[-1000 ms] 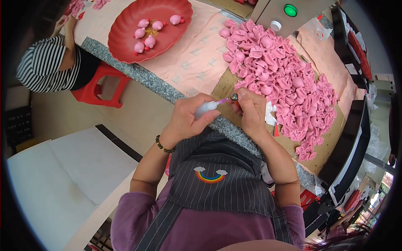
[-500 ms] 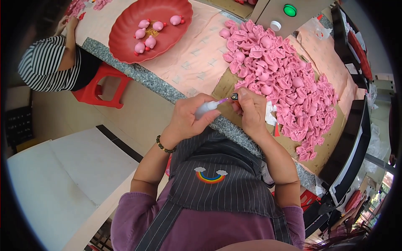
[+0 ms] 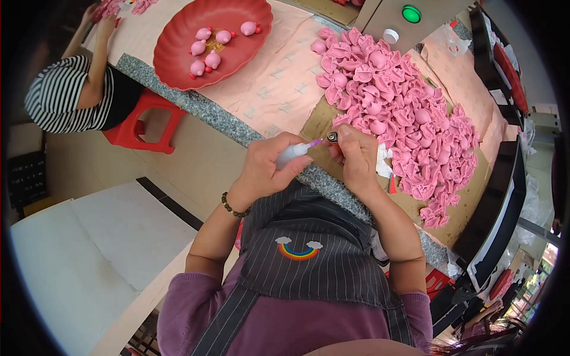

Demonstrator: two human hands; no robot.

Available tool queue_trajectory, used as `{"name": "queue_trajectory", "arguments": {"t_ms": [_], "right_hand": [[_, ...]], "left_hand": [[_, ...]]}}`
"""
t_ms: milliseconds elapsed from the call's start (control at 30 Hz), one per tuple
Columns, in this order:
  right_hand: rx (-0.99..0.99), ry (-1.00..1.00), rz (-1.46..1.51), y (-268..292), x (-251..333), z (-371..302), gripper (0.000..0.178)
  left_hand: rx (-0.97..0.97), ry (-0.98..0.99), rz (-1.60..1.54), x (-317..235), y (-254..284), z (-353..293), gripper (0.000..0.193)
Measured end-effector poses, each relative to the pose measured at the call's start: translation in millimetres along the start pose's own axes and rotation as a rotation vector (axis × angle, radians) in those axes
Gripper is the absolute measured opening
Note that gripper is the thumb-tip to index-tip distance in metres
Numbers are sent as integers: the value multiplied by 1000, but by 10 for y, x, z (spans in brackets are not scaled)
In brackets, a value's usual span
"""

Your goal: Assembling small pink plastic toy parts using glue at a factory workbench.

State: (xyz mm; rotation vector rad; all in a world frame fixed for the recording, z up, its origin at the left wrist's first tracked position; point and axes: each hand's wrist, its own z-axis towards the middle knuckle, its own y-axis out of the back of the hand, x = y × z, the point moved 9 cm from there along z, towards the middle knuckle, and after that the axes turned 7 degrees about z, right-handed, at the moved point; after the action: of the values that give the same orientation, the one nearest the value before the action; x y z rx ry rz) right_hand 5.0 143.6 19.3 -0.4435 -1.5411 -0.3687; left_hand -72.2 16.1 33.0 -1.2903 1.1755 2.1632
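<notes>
My left hand (image 3: 264, 163) is closed around a small translucent squeeze bottle (image 3: 291, 155) with a thin purple needle tip (image 3: 315, 142). The tip points right and reaches close to a small dark cylinder with a round, ringed end (image 3: 332, 137). That piece is pinched between the thumb and fingers of my right hand (image 3: 358, 155); its exact kind is unclear. Whether tip and cylinder touch cannot be made out. Just right of my right hand starts a large heap of pink, soft-looking moulded pieces (image 3: 409, 118), lying on a brown board (image 3: 323, 118).
A red scalloped tray (image 3: 172, 53) holds several pink round figures with red parts. Behind the heap stands a metal box with a green button (image 3: 411, 14). White tissue (image 3: 384, 161) lies beside my right hand. A person in a striped top (image 3: 68, 95) works at the far left.
My hands, the bottle and the dark cylinder stay almost still. At the far left, the other person's arms have reached farther forward over the table.
</notes>
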Motion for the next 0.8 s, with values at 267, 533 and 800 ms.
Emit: {"name": "queue_trajectory", "arguments": {"t_ms": [267,533,800], "right_hand": [[-6,-18,30,8,-24,-4,45],[15,21,-11,-27,30,0,45],[4,4,4,-15,14,-1,45]], "left_hand": [[4,3,3,3,-6,1,20],[4,-1,-9,-4,-2,2,19],[-1,-2,-8,4,-7,5,19]]}}
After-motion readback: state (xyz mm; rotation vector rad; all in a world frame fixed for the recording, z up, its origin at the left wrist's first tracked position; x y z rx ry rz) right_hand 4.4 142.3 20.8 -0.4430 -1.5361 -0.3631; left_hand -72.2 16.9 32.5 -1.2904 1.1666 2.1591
